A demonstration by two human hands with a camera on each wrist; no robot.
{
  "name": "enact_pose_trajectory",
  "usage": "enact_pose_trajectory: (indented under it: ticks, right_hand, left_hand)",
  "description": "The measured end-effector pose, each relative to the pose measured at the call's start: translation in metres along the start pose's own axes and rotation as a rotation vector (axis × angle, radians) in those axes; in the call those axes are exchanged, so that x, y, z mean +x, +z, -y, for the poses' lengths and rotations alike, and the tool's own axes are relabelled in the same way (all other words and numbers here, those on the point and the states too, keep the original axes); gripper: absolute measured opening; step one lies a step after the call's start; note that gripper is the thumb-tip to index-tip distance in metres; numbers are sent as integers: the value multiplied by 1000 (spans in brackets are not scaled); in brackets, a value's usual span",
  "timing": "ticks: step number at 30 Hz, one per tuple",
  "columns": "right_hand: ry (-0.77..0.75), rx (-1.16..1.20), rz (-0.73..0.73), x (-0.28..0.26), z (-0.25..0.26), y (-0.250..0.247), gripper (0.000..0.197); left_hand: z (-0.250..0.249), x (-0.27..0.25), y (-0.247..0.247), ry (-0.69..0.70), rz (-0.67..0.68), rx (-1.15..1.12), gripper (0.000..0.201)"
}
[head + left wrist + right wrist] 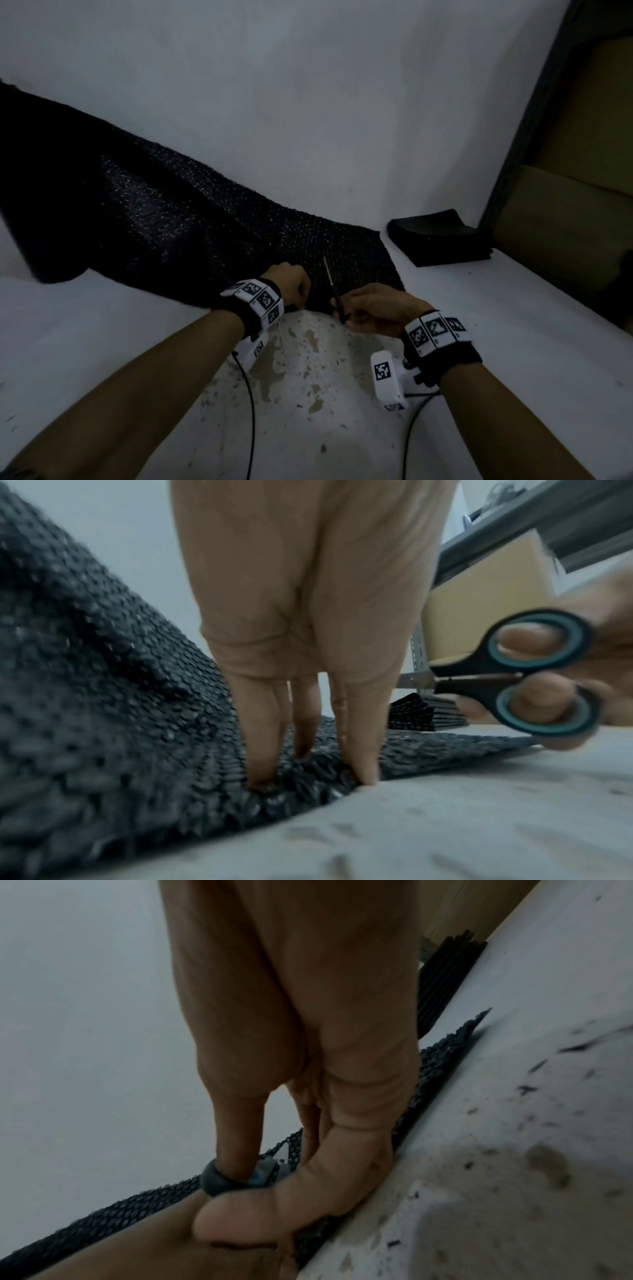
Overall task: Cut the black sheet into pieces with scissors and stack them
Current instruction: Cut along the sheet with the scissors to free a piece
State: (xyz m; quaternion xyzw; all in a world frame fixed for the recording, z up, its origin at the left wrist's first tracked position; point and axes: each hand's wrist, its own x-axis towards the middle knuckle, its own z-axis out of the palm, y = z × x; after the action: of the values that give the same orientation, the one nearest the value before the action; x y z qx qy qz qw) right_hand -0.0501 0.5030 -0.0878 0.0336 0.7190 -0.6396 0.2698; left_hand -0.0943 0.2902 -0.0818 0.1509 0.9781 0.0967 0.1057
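The black sheet point(178, 219) is spread from the hands leftward; its near edge is pinched by the left hand point(291, 284); the scissors point(334, 291), blades over it, are gripped by the right hand point(376, 308); cut pieces point(438, 236) are stacked beyond the right hand.

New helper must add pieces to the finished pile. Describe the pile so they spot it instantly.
Start at the white table and follow the long black sheet to its right end. Just past it, by the shelf, sits the stack: small, neat, with layered edges, unlike the sprawling sheet.
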Motion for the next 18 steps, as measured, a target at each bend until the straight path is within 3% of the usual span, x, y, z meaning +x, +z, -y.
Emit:
enact_pose_trajectory:
  ticks: [2,6,18]
  right_hand:
    - [1,4,22,-5,-2,1,20]
    - [47,-66,82,-13,0,0,52]
    - [71,-228,251,-33,-7,-22,67]
  left_hand:
    - [-5,3,3,-2,-19,4,8]
    - [-10,8,8,-40,-57,-17,8]
    - [-22,17,14,-80,-104,-56,10]
